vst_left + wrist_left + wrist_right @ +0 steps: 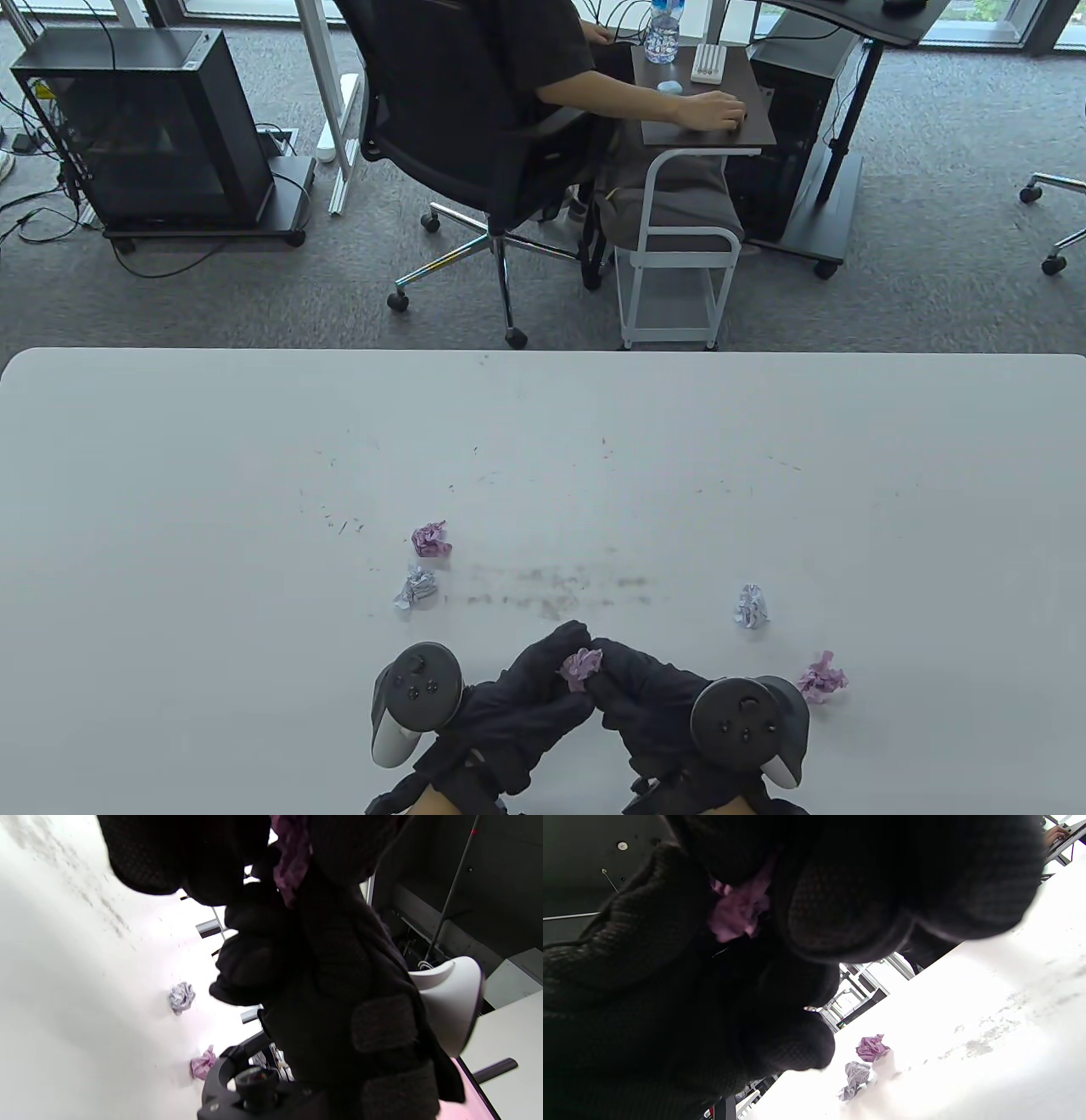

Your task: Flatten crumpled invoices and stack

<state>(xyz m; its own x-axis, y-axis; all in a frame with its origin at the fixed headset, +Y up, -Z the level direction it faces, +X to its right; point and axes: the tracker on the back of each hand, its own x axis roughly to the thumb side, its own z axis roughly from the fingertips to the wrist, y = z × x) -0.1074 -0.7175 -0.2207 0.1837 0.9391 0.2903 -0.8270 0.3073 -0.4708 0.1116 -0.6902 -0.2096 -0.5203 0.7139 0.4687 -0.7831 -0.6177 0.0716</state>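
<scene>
Both gloved hands meet near the table's front edge and pinch one crumpled pink invoice (581, 666) (292, 861) (738, 914) between their fingertips. My left hand (551, 658) grips it from the left, my right hand (615, 671) from the right. The ball is held just above the white table (212, 509). Other crumpled invoices lie loose: a pink one (431, 539) (871, 1048) and a white one (416, 587) (856, 1073) to the left, a white one (751, 605) (181, 997) and a pink one (821, 677) (203, 1063) to the right.
Grey smudges (560, 590) mark the table just beyond my hands. Past the far edge a person sits on a black office chair (475, 127) beside a small white side table (679, 246). A black computer case (144, 127) stands at the far left.
</scene>
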